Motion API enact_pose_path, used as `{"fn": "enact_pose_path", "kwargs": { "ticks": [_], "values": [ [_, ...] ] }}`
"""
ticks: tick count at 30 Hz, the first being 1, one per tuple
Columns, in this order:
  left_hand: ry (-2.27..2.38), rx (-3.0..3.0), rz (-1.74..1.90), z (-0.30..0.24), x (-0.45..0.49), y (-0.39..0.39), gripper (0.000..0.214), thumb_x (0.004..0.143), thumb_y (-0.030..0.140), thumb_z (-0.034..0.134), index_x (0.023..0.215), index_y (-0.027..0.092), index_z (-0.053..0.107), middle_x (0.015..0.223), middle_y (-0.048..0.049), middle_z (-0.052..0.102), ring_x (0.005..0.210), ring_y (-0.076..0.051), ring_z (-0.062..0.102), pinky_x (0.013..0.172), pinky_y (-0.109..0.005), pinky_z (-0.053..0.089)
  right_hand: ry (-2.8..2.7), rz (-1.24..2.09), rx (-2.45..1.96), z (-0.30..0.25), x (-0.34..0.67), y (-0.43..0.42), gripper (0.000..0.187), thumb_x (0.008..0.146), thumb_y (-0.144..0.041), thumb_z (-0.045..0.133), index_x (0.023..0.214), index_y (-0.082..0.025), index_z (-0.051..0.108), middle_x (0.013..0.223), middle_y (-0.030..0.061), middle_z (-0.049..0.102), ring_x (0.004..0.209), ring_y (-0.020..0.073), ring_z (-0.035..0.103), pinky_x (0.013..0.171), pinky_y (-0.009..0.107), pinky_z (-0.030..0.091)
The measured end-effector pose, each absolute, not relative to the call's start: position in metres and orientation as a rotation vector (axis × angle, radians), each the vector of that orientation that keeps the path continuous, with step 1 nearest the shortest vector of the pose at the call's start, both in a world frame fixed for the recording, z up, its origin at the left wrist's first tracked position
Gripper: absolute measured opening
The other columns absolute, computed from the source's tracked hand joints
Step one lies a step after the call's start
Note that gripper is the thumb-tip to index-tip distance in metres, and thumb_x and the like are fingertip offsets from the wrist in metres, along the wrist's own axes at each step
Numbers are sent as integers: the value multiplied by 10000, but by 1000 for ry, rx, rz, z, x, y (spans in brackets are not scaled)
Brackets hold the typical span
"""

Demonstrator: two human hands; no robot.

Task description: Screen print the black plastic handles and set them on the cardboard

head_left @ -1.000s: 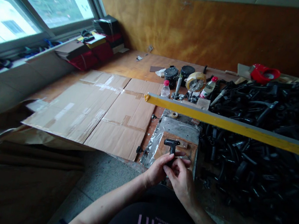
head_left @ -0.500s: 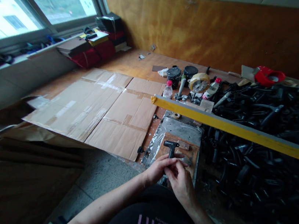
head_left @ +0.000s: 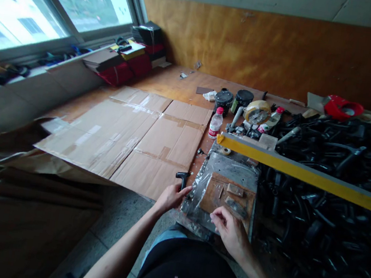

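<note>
My left hand (head_left: 169, 197) grips a black T-shaped plastic part (head_left: 183, 178) by its stem, beside the near right corner of a cardboard sheet (head_left: 153, 171). The part's crossbar points up and away from me. To the right, my right hand (head_left: 228, 227) hovers over the near edge of a work plate (head_left: 215, 161), its fingers curled together in a pinch. Whatever it may hold is hidden or too small to make out. On the plate lies a brown board (head_left: 211, 198) bearing small blocks (head_left: 235, 190).
A yellow bar (head_left: 298, 168) crosses above the plate's far side. Black plastic parts (head_left: 316, 212) are heaped at the right. Behind the plate stand a red-capped bottle (head_left: 215, 125), a tape roll (head_left: 257, 112) and black tubs (head_left: 223, 100). Folded cardboard (head_left: 22, 222) stands at lower left.
My hands, together on the black part before, have separated. My left hand has carried the part left toward the cardboard, while the right let go of it. The camera view has shifted somewhat.
</note>
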State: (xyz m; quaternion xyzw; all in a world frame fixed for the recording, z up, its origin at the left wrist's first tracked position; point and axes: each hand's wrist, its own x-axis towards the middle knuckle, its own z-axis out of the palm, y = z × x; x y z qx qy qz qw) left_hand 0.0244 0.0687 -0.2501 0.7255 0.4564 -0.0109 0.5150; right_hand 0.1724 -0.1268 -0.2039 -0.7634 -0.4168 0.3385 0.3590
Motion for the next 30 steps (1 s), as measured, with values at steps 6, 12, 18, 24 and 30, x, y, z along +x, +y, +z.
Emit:
{"fn": "enact_pose_path", "kwargs": {
  "ticks": [6, 12, 18, 24, 30],
  "values": [
    [1212, 1895, -35, -260, -3, 117, 367, 902, 509, 405, 769, 197, 546, 514, -16, 590, 552, -201, 609, 621, -278, 388, -1133, 844, -2030, -211, 168, -108, 281, 925, -431, 452, 808, -213, 586, 711, 1, 645, 603, 140, 603, 604, 236, 452],
    [1092, 1879, 10, -265, -9, 135, 394, 925, 514, 331, 881, 199, 563, 598, -8, 626, 620, -194, 629, 663, -276, 406, -1119, 904, -2084, -211, 156, -90, 296, 924, -457, 445, 823, -220, 591, 691, 0, 638, 600, 151, 615, 596, 244, 438],
    [954, 1862, 58, -256, -1, 139, 403, 925, 548, 322, 866, 212, 536, 610, -3, 621, 608, -192, 613, 644, -273, 395, -1134, 868, -2149, -206, 149, -76, 296, 923, -449, 449, 798, -229, 602, 675, -1, 646, 615, 158, 609, 604, 251, 418],
    [875, 1926, 80, -240, 9, 146, 346, 924, 523, 374, 847, 227, 535, 617, -22, 624, 618, -215, 609, 634, -280, 359, -1145, 829, -2157, -205, 146, -66, 278, 922, -427, 452, 797, -231, 606, 699, 4, 660, 629, 158, 613, 585, 240, 420],
    [828, 1968, 130, -228, 14, 156, 321, 917, 522, 405, 845, 230, 516, 631, -12, 571, 615, -203, 560, 613, -281, 311, -1136, 816, -2186, -204, 146, -56, 263, 921, -408, 453, 793, -233, 602, 721, 4, 674, 645, 161, 619, 610, 248, 424]
  ]
}}
